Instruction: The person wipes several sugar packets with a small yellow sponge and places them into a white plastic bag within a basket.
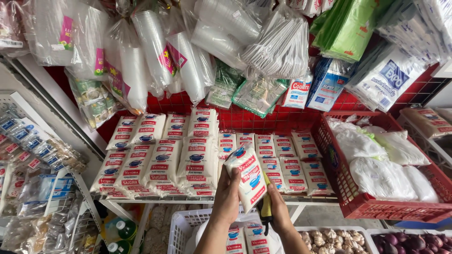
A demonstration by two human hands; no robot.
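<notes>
While both hands meet near the middle of the scene, the left hand (227, 194) wraps its fingers (230, 175) shut around the left edge of a soft white sugar bag (248, 176), a plump plastic pouch with red and blue print, tilted and held just above the shelf edge. The right hand (279, 210) presses against the bag's lower right side; its fingers are curled about a yellow and black tool (265, 207), though how tightly cannot be told. Beyond the bag, rows of like bags (197, 155) lie flat on a white wire shelf (301, 199), larger ones to the left, smaller ones to the right. To the right stands a red plastic crate (372, 207) with a lattice wall, full of knotted clear sacks of white grain. At the far side, glossy sleeves of clear cups (146, 51) hang against a red grid, with a bundle of white plastic forks (280, 47) and green packets (346, 28) to their right. Nearest, a white lattice basket (181, 230) holds more sugar bags, and beside it on the right lie garlic (329, 240) and purple onions (409, 242).
</notes>
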